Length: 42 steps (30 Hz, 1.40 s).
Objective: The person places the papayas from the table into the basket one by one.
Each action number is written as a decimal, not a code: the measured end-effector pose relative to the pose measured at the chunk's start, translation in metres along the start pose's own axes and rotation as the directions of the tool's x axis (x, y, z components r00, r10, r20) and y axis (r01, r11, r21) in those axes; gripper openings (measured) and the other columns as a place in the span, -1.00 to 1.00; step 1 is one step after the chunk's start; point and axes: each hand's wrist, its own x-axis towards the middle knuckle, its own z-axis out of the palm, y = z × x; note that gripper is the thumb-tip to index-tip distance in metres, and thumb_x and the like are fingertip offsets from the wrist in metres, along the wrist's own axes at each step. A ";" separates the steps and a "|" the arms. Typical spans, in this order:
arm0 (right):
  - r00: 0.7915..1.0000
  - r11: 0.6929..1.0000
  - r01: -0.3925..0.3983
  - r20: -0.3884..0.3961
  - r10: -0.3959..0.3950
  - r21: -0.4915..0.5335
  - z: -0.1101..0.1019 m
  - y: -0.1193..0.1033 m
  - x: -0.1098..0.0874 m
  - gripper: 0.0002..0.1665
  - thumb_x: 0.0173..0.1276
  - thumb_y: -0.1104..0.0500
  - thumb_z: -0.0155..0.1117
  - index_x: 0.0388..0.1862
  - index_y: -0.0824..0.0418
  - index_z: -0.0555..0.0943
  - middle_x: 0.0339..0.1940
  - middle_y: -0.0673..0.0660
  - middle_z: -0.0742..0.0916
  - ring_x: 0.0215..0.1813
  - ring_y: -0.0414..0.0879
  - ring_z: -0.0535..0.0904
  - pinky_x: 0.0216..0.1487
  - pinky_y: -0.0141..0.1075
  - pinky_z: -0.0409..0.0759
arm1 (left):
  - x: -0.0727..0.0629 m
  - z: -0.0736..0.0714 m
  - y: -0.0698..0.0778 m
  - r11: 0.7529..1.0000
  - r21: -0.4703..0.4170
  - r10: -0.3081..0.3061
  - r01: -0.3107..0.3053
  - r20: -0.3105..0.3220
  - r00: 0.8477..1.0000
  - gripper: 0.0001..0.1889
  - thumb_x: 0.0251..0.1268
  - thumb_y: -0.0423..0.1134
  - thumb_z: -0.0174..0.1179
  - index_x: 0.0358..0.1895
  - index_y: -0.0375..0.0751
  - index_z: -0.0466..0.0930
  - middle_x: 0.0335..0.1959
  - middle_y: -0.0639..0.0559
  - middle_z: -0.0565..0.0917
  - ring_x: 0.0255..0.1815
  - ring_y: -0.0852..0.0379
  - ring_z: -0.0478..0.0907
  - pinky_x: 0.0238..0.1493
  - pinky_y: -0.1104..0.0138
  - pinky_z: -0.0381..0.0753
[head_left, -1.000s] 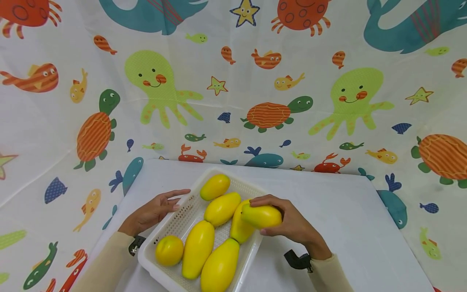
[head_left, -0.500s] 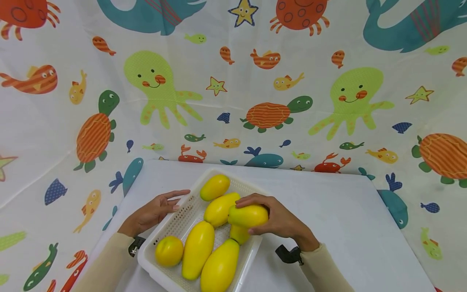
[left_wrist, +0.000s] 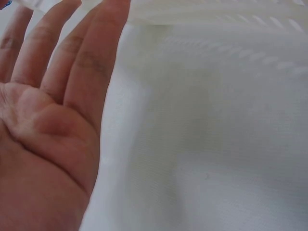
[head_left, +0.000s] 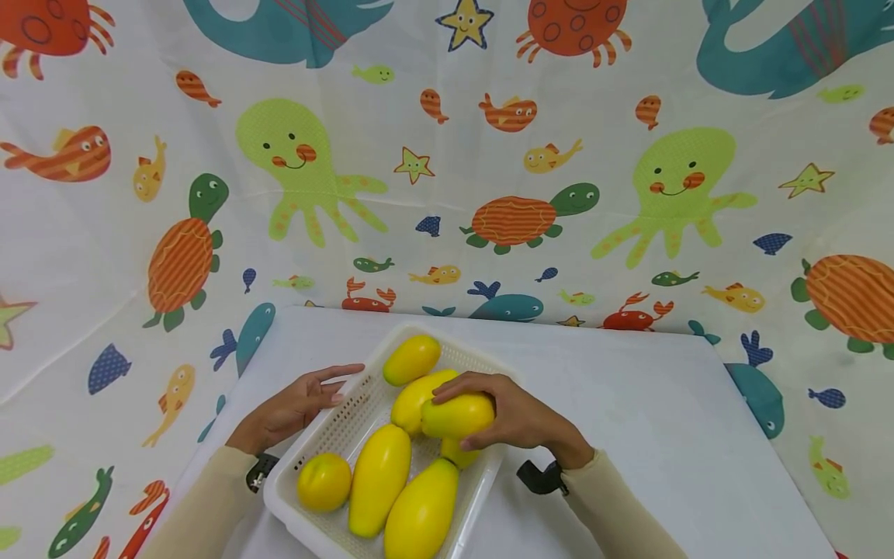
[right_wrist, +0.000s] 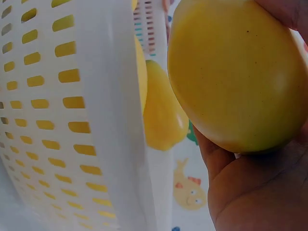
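Observation:
My right hand (head_left: 520,411) grips a yellow papaya (head_left: 454,417) with a greenish narrow end, thumb on the near side and fingers over the top. It is held above the right part of a white perforated plastic basket (head_left: 352,405), partly hiding other fruit beneath. In the right wrist view the held papaya fills the palm beside the basket's outer wall (right_wrist: 113,96). My left hand (head_left: 293,407) has its fingers extended, fingertips right at the basket's left rim. The left wrist view shows its palm (left_wrist: 43,130) facing up, with nothing in it.
Inside the basket lie a long papaya (head_left: 379,480), a larger one (head_left: 421,508), a rounder yellow fruit (head_left: 324,481), and a small one (head_left: 412,359) in the far corner. The basket stands tilted across a white table (head_left: 628,435). Behind hangs a sea-animal cloth (head_left: 405,101).
My right hand has carried the papaya leftward, from the basket's right edge to farther over the fruit inside. My left hand and the basket have stayed put.

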 end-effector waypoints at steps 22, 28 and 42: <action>0.997 0.999 -0.044 0.059 0.045 -0.017 0.007 -0.002 0.011 -0.37 0.29 0.26 0.60 0.32 -0.05 0.68 0.32 -0.11 0.74 0.43 0.05 0.59 0.54 -0.13 0.57 | 0.002 0.001 0.001 1.000 0.015 0.005 -0.006 0.012 1.000 -0.37 0.70 -0.36 -0.01 0.70 0.14 0.19 0.51 -0.03 0.59 0.35 -0.19 0.69 0.33 -0.14 0.64; 0.999 1.000 -0.014 0.049 0.015 -0.009 0.008 -0.001 0.007 -0.39 0.32 0.24 0.58 0.33 -0.04 0.66 0.33 -0.02 0.74 0.40 0.15 0.62 0.56 -0.02 0.55 | 0.002 0.000 0.002 1.000 0.014 0.015 -0.015 0.026 1.000 -0.37 0.71 -0.37 -0.04 0.70 0.14 0.18 0.51 -0.05 0.58 0.36 -0.21 0.68 0.32 -0.14 0.64; 1.000 0.999 -0.008 0.000 0.008 -0.052 0.017 -0.001 -0.004 -0.39 0.30 0.17 0.60 0.33 -0.03 0.67 0.28 0.10 0.77 0.38 0.13 0.60 0.64 -0.15 0.44 | -0.008 0.003 0.011 0.969 0.245 0.001 0.013 -0.059 0.998 -0.37 0.68 -0.24 0.08 0.69 0.17 0.20 0.54 -0.07 0.55 0.31 -0.19 0.71 0.28 -0.06 0.73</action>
